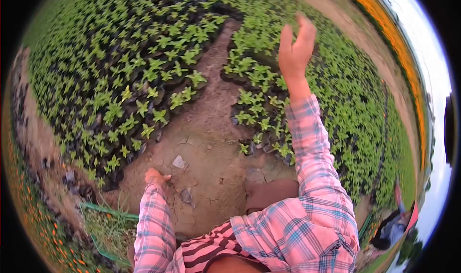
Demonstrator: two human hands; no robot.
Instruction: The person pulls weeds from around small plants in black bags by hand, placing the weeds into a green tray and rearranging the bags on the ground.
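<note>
My right hand [297,50] is stretched forward above the green seedlings [259,74], thumb and fingers apart and nothing held. Slight blur softens its fingertips. Low on the left, my left hand [156,177] hangs over bare soil [206,153], near the edge of the left block of seedlings [113,112]. Its thumb points right, while its other fingers are foreshortened and mostly hidden. The young plants stand close together in black bags. A pale scrap [179,162] lies on the soil beside my left hand.
A narrow dirt strip [218,57] runs between the plant blocks. A green-edged grassy patch [108,227] lies at lower left. Orange flowers [408,66] line the far right beyond a dirt path [357,28]. Another person [391,227] is bent low at lower right.
</note>
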